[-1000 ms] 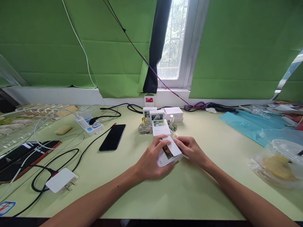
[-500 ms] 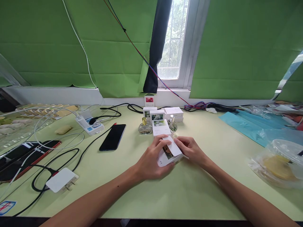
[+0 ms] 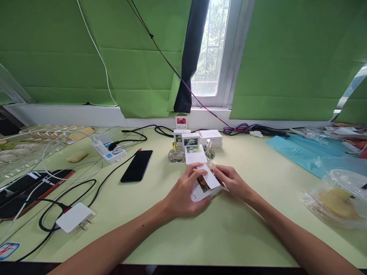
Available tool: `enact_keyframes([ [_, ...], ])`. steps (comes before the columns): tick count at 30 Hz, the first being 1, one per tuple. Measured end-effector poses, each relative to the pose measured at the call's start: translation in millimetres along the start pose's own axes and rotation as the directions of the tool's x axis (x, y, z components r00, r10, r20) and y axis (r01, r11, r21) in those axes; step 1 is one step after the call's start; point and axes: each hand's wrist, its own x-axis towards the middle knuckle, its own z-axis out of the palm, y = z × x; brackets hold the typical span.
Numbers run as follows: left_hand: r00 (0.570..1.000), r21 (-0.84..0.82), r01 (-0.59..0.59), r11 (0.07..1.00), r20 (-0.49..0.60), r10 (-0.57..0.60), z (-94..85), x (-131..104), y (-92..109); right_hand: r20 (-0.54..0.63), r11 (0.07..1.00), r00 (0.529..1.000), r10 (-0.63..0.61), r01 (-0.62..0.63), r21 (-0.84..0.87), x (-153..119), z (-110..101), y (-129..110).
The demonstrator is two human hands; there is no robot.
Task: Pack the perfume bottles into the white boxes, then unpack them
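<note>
My left hand is wrapped round a small white cardboard box with an orange flower picture, held tilted low over the table. At the box's open right end, a flap sticks out beside my right hand. The right fingers are pinched together there; a pale, glassy edge shows by the fingertips, but what they hold is mostly hidden. Just beyond stands a white box with white flowers. Two glass perfume bottles flank it, one with a gold cap, the other with a silver cap.
More white boxes are grouped behind the bottles. To the left lie a black phone, a power strip, a white charger and loose cables. A blue sheet and a bagged plastic container are on the right.
Hardly anything differs. My right fingertips have shifted very slightly at the box's open end; the left hand and the box stay in place.
</note>
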Motion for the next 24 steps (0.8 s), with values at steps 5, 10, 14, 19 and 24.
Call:
enact_keyframes([
  [5, 1.000, -0.002, 0.012, 1.000, 0.007, -0.012, 0.1, -0.2, 0.2, 0.022, 0.999, 1.000, 0.022, -0.023, 0.024, 0.1, 0.2, -3.3],
  [10, 1.000, -0.009, 0.007, 1.000, 0.003, -0.007, 0.3, -0.1, -0.2, 0.036, 0.997, 0.998, 0.045, -0.047, 0.053, -0.4, 0.6, -2.5],
  [14, 1.000, -0.003, 0.013, 1.000, 0.011, -0.013, -0.1, -0.6, -1.4, 0.042, 0.996, 0.997, 0.059, -0.061, 0.063, -0.6, 0.6, -1.9],
  [19, 1.000, -0.006, 0.012, 1.000, 0.007, -0.012, 0.3, -0.9, -0.8, 0.053, 0.996, 0.997, 0.054, -0.058, 0.069, -1.0, 0.0, 2.3],
  [24, 1.000, -0.004, 0.012, 1.000, 0.002, -0.012, 0.6, 0.0, 0.6, 0.053, 0.998, 0.998, 0.028, -0.030, 0.046, -0.7, -0.6, 5.9],
])
